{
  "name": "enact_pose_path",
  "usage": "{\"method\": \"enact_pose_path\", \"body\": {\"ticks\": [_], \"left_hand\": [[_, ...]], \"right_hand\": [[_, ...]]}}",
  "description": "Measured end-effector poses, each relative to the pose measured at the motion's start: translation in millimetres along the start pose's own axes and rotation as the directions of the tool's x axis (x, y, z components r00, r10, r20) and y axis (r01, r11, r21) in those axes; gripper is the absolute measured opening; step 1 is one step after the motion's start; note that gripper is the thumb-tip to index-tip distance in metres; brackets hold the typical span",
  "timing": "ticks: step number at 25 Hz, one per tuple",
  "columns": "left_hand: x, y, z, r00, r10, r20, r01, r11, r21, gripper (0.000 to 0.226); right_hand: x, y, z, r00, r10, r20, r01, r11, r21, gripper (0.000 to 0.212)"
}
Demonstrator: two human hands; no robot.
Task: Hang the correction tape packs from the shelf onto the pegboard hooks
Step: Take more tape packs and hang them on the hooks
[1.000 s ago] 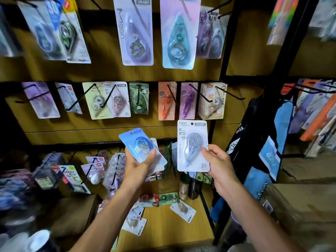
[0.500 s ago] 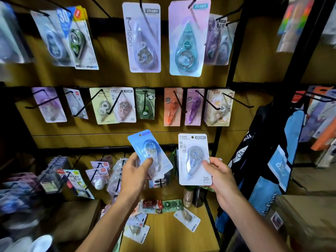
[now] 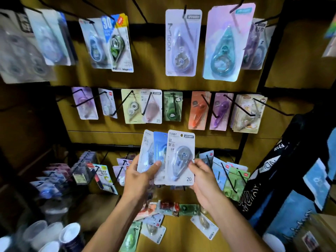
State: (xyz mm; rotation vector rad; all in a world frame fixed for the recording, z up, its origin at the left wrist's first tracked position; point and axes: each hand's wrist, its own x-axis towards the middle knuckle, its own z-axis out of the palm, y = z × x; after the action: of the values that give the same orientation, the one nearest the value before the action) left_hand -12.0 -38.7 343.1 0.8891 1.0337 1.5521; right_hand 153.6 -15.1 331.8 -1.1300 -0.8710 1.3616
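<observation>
My left hand (image 3: 140,177) grips a small fan of correction tape packs, a blue-carded pack (image 3: 160,148) showing among them. My right hand (image 3: 204,177) pinches the lower right edge of a white pack marked T-9267 (image 3: 180,157), held upright and overlapping the left hand's packs. Both are raised in front of the lowest row of the wooden pegboard (image 3: 101,130). Several loose packs (image 3: 204,226) lie on the shelf (image 3: 183,239) below my wrists. A matching T-9267 pack (image 3: 151,106) hangs on a middle-row hook.
Black wire hooks (image 3: 272,108) stick out from every row, most carrying packs. Low racks of packs stand at left (image 3: 101,175) and right (image 3: 231,180). Dark and blue bags (image 3: 291,179) hang at right. Stacked cups (image 3: 69,235) sit at bottom left.
My two hands have come together, so the white pack in the right hand now overlaps the packs in the left. The view has tilted slightly downward.
</observation>
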Motion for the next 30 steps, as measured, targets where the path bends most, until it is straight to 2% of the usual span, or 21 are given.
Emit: {"method": "enact_pose_path", "body": {"ticks": [4, 8, 13, 15, 17, 21, 26, 30], "left_hand": [[6.3, 0.9, -21.3, 0.995, -0.065, -0.078, 0.054, 0.989, -0.134, 0.029], [7.7, -1.3, -41.0, 0.99, -0.137, 0.02, 0.139, 0.984, -0.114, 0.041], [7.0, 3.9, -61.9, 0.994, -0.059, -0.091, 0.052, 0.996, -0.078, 0.041], [9.7, 6.1, -68.4, 0.987, -0.023, -0.158, 0.009, 0.996, -0.092, 0.039], [11.7, 9.5, -72.7, 0.978, -0.007, -0.21, -0.01, 0.997, -0.082, 0.035], [15.4, 12.9, -81.1, 0.973, 0.034, -0.228, -0.039, 0.999, -0.021, 0.034], [13.6, 16.2, -85.4, 0.976, 0.083, -0.204, -0.081, 0.997, 0.018, 0.035], [15.0, 12.7, -93.7, 0.97, 0.097, -0.224, -0.09, 0.995, 0.038, 0.034]], "right_hand": [[-0.6, 14.0, 26.0, 1.0, -0.016, -0.007, 0.016, 1.0, 0.01, 0.011], [-1.0, 16.8, 48.9, 0.996, -0.024, -0.082, 0.025, 0.999, 0.021, 0.017], [-5.2, 18.6, 63.0, 0.999, 0.0, -0.038, 0.0, 1.0, -0.005, 0.012], [-12.7, 16.6, 63.7, 0.996, -0.084, -0.018, 0.082, 0.993, -0.079, 0.011], [-20.8, 9.5, 64.0, 0.972, -0.231, 0.03, 0.233, 0.965, -0.118, 0.012], [-28.5, -17.8, 82.9, 0.907, -0.398, 0.139, 0.42, 0.883, -0.207, 0.012], [-18.5, -30.5, 102.0, 0.913, -0.401, 0.074, 0.404, 0.864, -0.301, 0.015], [-23.0, -28.3, 106.5, 0.906, -0.423, 0.033, 0.416, 0.871, -0.263, 0.015]]}}
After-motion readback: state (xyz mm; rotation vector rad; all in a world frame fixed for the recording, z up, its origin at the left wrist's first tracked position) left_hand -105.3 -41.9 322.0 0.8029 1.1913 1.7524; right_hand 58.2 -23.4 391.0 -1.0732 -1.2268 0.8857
